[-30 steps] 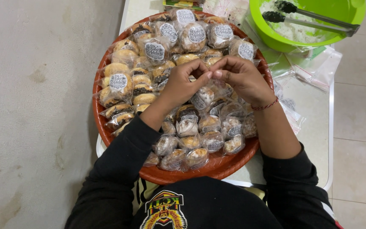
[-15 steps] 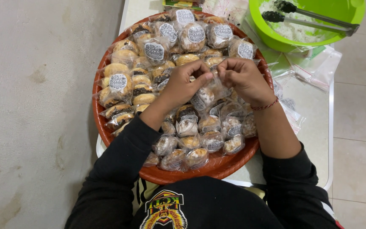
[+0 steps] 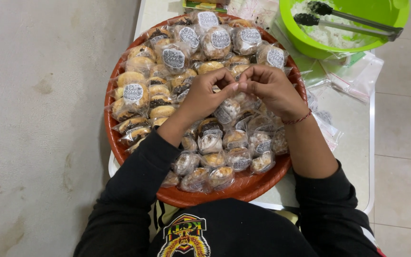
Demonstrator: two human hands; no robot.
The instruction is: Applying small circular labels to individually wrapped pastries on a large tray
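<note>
A round orange tray [image 3: 243,190] on a white table holds several pastries in clear plastic wrappers, many with round white labels. My left hand [image 3: 205,95] and my right hand [image 3: 272,88] meet over the middle of the tray, fingertips pressed together. They pinch the clear plastic top of one wrapped pastry [image 3: 227,112], which sits just under my fingers with its label facing up. A red string bracelet [image 3: 298,119] circles my right wrist. Both arms are in black sleeves.
A lime-green bowl [image 3: 396,19] with white shreds and black-tipped metal tongs [image 3: 353,24] stands at the back right. Empty clear bags [image 3: 357,76] lie on the table beside the tray. Grey concrete floor is on the left, pale tiles on the right.
Almost nothing differs. My hands stay together over the tray's middle; only the fingertips shift slightly on the plastic.
</note>
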